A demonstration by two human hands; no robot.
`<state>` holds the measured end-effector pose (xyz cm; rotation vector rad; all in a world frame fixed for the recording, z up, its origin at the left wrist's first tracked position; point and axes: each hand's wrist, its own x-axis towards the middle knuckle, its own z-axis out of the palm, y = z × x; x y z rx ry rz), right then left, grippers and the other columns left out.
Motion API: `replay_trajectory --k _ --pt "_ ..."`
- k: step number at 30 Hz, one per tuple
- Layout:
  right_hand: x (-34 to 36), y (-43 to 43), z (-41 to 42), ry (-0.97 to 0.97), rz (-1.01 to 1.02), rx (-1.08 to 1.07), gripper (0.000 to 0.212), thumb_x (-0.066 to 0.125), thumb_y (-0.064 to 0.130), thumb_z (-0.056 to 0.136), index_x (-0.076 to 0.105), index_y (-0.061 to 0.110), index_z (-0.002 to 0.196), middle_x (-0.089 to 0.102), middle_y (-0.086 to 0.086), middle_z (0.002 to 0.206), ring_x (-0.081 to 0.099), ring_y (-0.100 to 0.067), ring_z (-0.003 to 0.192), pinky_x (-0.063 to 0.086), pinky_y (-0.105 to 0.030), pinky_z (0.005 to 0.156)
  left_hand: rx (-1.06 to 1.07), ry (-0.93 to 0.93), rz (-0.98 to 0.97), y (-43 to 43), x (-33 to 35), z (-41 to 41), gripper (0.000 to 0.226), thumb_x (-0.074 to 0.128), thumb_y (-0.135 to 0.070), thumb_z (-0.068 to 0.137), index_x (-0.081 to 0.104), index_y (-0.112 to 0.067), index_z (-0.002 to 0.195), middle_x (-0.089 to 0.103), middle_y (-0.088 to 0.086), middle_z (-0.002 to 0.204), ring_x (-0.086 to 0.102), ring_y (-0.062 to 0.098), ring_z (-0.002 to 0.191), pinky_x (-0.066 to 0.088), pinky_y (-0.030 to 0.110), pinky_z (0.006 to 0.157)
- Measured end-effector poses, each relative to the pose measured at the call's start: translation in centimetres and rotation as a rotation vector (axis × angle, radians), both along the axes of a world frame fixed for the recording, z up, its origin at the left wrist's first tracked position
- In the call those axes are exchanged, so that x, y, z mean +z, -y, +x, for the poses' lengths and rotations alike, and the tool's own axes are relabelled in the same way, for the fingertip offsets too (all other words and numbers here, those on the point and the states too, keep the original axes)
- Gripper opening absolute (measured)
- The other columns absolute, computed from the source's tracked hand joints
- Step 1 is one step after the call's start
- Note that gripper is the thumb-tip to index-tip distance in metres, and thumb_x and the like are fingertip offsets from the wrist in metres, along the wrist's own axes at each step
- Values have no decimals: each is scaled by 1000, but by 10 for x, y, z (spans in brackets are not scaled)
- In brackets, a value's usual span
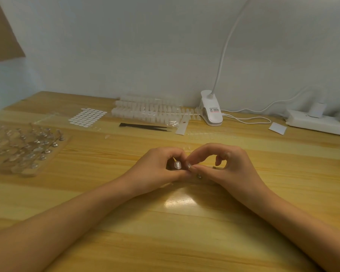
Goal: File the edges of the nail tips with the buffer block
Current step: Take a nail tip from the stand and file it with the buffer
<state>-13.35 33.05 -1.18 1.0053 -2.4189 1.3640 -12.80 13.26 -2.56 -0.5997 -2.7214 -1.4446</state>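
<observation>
White lamp clip (pixel 211 109) label blurred, unreadable; left hand (pixel 157 168) holds nail tip (pixel 177 165).

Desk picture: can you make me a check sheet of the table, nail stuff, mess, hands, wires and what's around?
Surface: wooden table, glossy.
Job's things: clear nail tip, held; nail tip strips at the back; no buffer block seen.
Clutter: black tweezers, dot sticker sheet, board of stands, white card.
Hands: left hand grips the nail tip; right hand pinches beside it, contents unclear.
Cables: white cable trails from clip lamp toward power strip.
Surroundings: pale wall.
</observation>
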Motion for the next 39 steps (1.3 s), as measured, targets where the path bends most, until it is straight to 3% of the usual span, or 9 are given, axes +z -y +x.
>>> replay_trajectory --k 6,15,26,29,31,33,35,39 --pt "1 -1 0 5 26 -8 13 80 15 77 78 18 89 75 12 87 65 -3 87 41 -5 73 -10 26 8 1 0 -1 12 79 -28 77 69 -28 83 63 -14 75 57 6 72 44 21 64" --pt "3 -1 0 27 47 -8 12 81 13 78 78 17 88 75 11 87 65 -4 88 41 -5 73 -12 36 8 1 0 -1 12 78 -29 77 69 -26 85 68 -1 84 62 17 82 49 30 70" --pt "1 0 -1 12 93 -32 15 82 18 76 76 23 89 73 16 89 63 -3 91 40 -5 76 13 33 6 0 2 2 14 79 -28 78 70 -23 86 67 -3 81 60 8 75 43 17 65" --pt "4 -5 -7 78 61 29 21 77 27 79 76 25 100 74 17 90 65 -3 92 43 -10 72 34 6 32 0 1 3 17 82 -27 74 70 -25 86 66 -12 76 57 -1 69 42 10 61" --pt "8 -11 -13 145 23 40 28 73 39 77 73 30 104 74 15 92 68 -7 92 47 -23 73 45 -4 52 0 0 2 18 84 -25 72 70 -26 83 64 -20 72 56 -3 66 42 9 61" --pt "11 -19 -21 182 93 63 35 79 45 73 70 32 105 73 14 95 67 -8 93 48 -28 73 50 -2 61 0 0 1 17 85 -24 71 70 -27 79 63 -20 69 56 -3 63 44 11 61" --pt "12 -26 -27 245 247 121 44 83 45 70 65 37 109 69 19 100 64 -4 94 50 -23 73 49 14 70 0 0 0 15 84 -23 72 71 -27 78 63 -17 67 56 -1 62 45 15 61" --pt "4 -29 -31 224 382 151 40 86 28 73 64 36 107 61 17 99 59 -1 90 49 -15 71 39 31 89 0 0 0 14 84 -23 72 72 -29 77 66 -13 70 57 5 63 49 26 63"
